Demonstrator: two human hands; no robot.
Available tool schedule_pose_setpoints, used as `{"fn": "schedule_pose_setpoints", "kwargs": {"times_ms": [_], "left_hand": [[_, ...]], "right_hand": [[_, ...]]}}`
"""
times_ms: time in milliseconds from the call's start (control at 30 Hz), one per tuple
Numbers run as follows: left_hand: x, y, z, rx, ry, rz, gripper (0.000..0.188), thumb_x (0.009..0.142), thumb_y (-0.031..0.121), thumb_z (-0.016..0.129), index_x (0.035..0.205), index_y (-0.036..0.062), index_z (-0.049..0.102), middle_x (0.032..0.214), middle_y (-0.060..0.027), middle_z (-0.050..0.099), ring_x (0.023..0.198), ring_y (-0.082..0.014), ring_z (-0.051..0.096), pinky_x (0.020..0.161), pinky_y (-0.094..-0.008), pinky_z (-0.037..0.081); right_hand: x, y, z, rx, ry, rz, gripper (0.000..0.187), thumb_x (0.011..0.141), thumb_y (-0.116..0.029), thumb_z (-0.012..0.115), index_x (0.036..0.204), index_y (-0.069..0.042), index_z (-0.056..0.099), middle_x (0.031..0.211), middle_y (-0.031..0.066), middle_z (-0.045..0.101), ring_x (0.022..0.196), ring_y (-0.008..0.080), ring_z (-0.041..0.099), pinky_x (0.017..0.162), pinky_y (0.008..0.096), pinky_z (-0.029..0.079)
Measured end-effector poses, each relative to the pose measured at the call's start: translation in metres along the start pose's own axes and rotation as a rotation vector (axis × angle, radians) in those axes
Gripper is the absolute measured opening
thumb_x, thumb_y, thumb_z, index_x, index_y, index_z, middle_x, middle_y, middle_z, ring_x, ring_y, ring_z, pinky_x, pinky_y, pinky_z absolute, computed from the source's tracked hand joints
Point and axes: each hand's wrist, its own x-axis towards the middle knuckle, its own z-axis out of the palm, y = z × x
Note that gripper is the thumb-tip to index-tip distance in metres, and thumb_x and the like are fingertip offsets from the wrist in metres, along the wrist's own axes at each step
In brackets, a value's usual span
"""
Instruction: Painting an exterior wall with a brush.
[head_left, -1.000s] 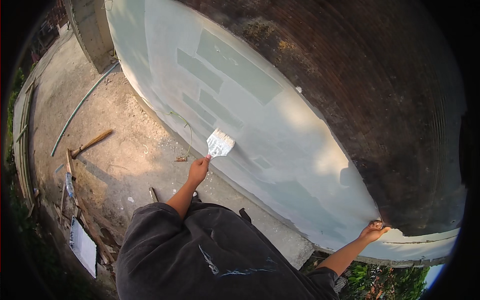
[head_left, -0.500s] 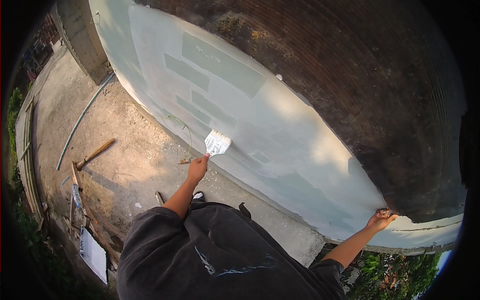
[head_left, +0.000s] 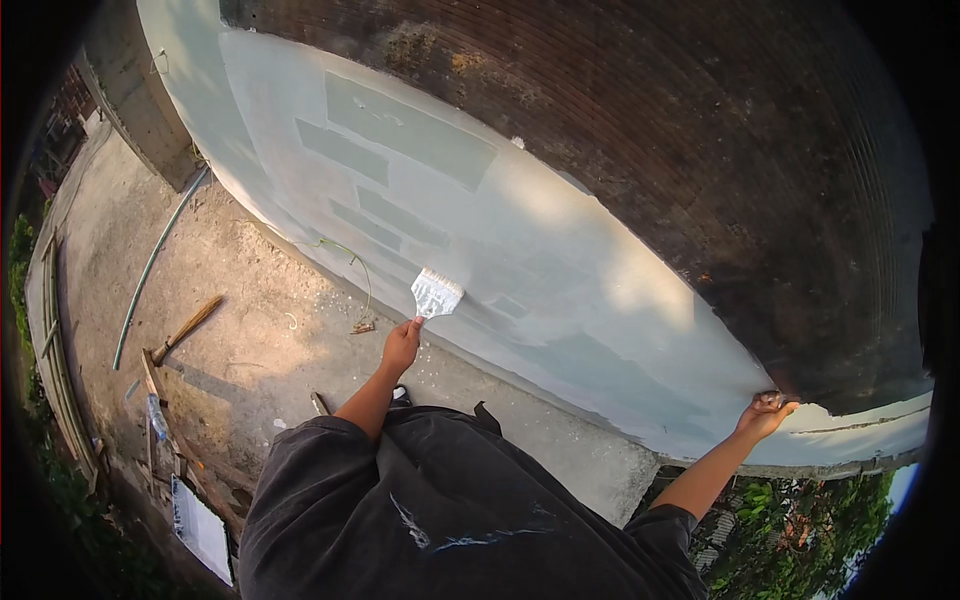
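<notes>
My left hand [head_left: 402, 345] is closed around the handle of a wide flat paintbrush [head_left: 437, 294], its head and bristles coated in white paint. The bristles point up toward the pale grey wall [head_left: 560, 270], close to its lower part; contact cannot be made out. Patches of darker grey-green show between whiter areas of the wall. Far to the right, my right hand [head_left: 767, 414] is closed at the lower edge of the dark ridged sheet [head_left: 640, 130], where it meets the wall. Whatever lies inside those fingers is hidden.
A wooden-handled tool [head_left: 188, 330] and scrap wood lie on the concrete floor [head_left: 250, 330] at left, near a white paint-smeared tray [head_left: 200, 530]. A green hose [head_left: 155, 265] and long poles [head_left: 62, 350] lie farther left. A thin green stem [head_left: 362, 275] hangs by the wall.
The view has shifted, so wall and floor sit farther left in it. The paintbrush has moved rightward along the wall. My right hand stays at the same edge.
</notes>
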Motion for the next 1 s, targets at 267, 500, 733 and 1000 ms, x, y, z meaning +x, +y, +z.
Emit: {"fn": "schedule_pose_setpoints", "kwargs": {"times_ms": [267,500,733,1000], "left_hand": [[-0.032,-0.010,-0.006,-0.067,-0.082,-0.129,0.044,0.094,0.040,0.046,0.076,0.0013,0.057,0.059,-0.0002,0.047,0.056,-0.0090,0.044,0.055,-0.0260,0.039],[-0.017,0.020,0.024,-0.195,-0.110,-0.030,0.041,0.096,0.036,0.043,0.075,0.0024,0.051,0.062,0.0006,0.046,0.057,-0.0085,0.043,0.055,-0.0252,0.038],[-0.027,-0.017,0.007,0.013,-0.200,-0.258,0.042,0.095,0.040,0.044,0.098,0.0006,0.058,0.065,-0.0005,0.047,0.055,-0.0093,0.046,0.052,-0.0234,0.038],[-0.036,-0.005,0.021,-0.120,-0.203,0.079,0.040,0.096,0.037,0.043,0.078,0.0014,0.051,0.063,-0.0044,0.051,0.058,-0.0130,0.049,0.057,-0.0287,0.041]], "right_hand": [[-0.007,-0.004,0.009,-0.016,0.036,0.003,0.041,0.091,-0.053,0.041,0.088,-0.013,0.050,0.060,-0.0037,0.045,0.053,0.0088,0.043,0.043,0.0223,0.030],[-0.002,-0.002,0.002,-0.007,-0.005,0.022,0.041,0.091,-0.053,0.041,0.088,-0.014,0.050,0.061,-0.0037,0.045,0.054,0.0085,0.043,0.044,0.0222,0.030],[-0.006,-0.002,0.008,0.024,0.015,0.021,0.038,0.091,-0.052,0.044,0.090,-0.014,0.053,0.064,-0.0054,0.047,0.055,0.0075,0.042,0.047,0.0200,0.030],[-0.009,-0.003,0.012,-0.003,0.067,0.014,0.039,0.091,-0.053,0.043,0.090,-0.015,0.051,0.060,-0.0040,0.044,0.055,0.0091,0.043,0.048,0.0215,0.031]]}}
